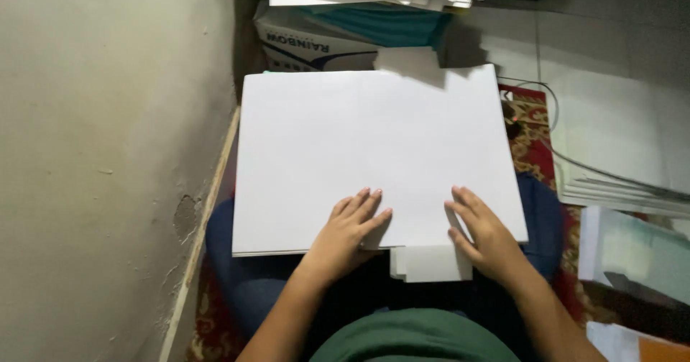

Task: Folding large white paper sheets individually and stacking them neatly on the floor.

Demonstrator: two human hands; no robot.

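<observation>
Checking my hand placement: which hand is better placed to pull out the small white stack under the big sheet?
Probably the right hand: it lies beside the small white stack; the left hand rests flat on the big sheet.

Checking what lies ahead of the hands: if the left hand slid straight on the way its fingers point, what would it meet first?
The left hand lies flat on the large white sheet, fingers pointing up and slightly right. Only bare sheet lies ahead; past its far edge, probably the cardboard box, though depth is unclear.
</observation>
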